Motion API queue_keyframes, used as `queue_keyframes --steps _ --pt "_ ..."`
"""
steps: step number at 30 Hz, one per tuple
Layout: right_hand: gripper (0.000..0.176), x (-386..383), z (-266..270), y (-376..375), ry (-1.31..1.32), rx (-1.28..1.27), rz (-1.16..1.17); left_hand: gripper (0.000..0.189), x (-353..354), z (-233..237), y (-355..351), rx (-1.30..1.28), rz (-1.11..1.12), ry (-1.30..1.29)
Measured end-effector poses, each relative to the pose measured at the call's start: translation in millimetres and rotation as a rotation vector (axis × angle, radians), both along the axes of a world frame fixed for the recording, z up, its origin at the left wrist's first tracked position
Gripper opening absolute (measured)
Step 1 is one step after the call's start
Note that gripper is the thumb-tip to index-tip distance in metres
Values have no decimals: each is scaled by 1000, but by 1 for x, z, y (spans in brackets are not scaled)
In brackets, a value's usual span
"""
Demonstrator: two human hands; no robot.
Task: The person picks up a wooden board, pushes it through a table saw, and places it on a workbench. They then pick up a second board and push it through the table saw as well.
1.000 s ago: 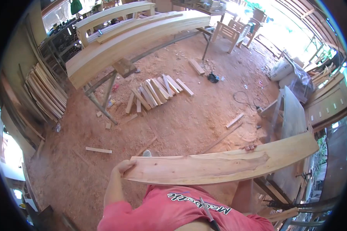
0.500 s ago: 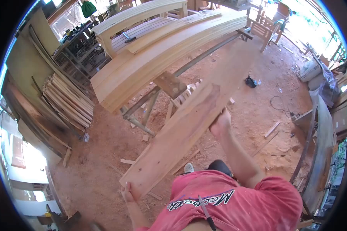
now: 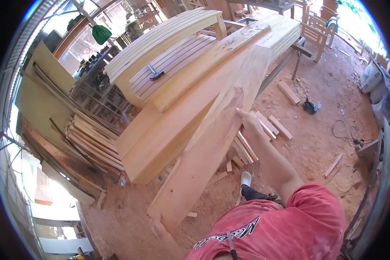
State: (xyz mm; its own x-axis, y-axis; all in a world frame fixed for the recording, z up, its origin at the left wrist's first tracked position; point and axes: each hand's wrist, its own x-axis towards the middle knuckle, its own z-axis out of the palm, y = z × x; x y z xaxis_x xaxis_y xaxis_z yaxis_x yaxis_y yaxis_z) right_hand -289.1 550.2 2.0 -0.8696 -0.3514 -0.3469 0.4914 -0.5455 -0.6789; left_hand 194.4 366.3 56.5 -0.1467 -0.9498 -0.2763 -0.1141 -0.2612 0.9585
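Observation:
A long wide wooden board (image 3: 195, 160) slants across the middle of the head view, with a darker grain patch near its centre. My right hand (image 3: 248, 120) grips its right edge around mid-length, thumb on top. At the near end, my left hand (image 3: 159, 226) holds the board's lower corner, its fingers partly hidden beneath. The board's far end overlaps a stack of planks (image 3: 147, 162) lying on a metal-legged stand. On top of that stack rests a rough-edged plank (image 3: 203, 65).
Behind the stack stands a slatted wooden bench (image 3: 160, 47) bearing a hammer (image 3: 155, 73). Cut wood pieces (image 3: 268, 125) lie on the dusty floor by the stand. Narrow boards (image 3: 91, 141) lean at left. A black object (image 3: 309, 106) and a cable (image 3: 349, 136) are at right.
The board's far end has swung left and now lies over the plank stack. Both hands still hold the board. The camera view has shifted, and a shoe has stepped forward.

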Motion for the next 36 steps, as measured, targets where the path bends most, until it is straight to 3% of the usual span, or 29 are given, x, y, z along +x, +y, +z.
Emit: queue_keyframes --steps 1,2,4,6,8,11,13,14,16,17,18,19,21,22,23,25,28,30,32,34,36 --pt "65 -17 -1 -7 105 130 -20 37 -23 -4 -13 -3 2 -10" --pt "65 -30 -9 -17 96 123 -18 39 -45 -18 -34 -30 -25 -52" --pt "69 -63 -24 -41 562 742 -467 41 -101 -26 -58 -75 -55 -82" --pt "76 -85 -24 -55 587 790 -498 42 -164 -23 -64 -167 17 100" --pt "82 -90 -22 -55 607 866 -502 34 -209 -12 -73 -179 -21 85" --pt "88 -102 13 -42 604 715 -277 28 -257 12 -89 -143 -120 62" --pt "86 -122 19 -36 600 1049 -189 31 -279 59 -87 -249 -493 -773" --pt "86 -120 20 -38 614 1062 -179 31 -272 44 -93 -230 -489 -762" --pt "89 -116 20 -39 660 1111 -173 47 -269 4 -115 -1216 -307 -1044" --pt "89 -120 12 -42 757 1157 -179 47 -276 19 -120 -1222 -305 -1009" --pt "89 -124 3 -46 855 1203 -190 53 -273 45 -115 -977 -314 -558" --pt "90 -119 -4 -52 757 1157 -208 60 -265 54 -112 -686 -318 -145" --pt "91 -103 -3 -62 642 1141 -229 64 -269 23 -140 -583 -436 -80" --pt "92 -94 8 -73 632 982 -295 69 -275 4 -157 -524 -529 -14" --pt "93 -86 12 -84 619 811 -365 69 -283 -21 -163 -523 -547 -17" --pt "94 -83 9 -92 533 746 -408 66 -311 -55 -168 -645 -545 -149" --pt "94 -91 7 -97 456 713 -439 67 -328 -19 -158 -557 -529 -9" --pt "94 -109 -4 -99 465 934 -489 68 -337 -17 -160 -562 -544 -61" --pt "95 -124 -6 -91 456 899 -469 68 -349 -16 -164 -581 -544 -122" --pt "95 -119 8 -93 429 851 -455 68 -357 -17 -163 -645 -649 -216" --pt "94 -100 59 -96 284 786 -336 68 -360 -13 -161 -639 -664 -205"
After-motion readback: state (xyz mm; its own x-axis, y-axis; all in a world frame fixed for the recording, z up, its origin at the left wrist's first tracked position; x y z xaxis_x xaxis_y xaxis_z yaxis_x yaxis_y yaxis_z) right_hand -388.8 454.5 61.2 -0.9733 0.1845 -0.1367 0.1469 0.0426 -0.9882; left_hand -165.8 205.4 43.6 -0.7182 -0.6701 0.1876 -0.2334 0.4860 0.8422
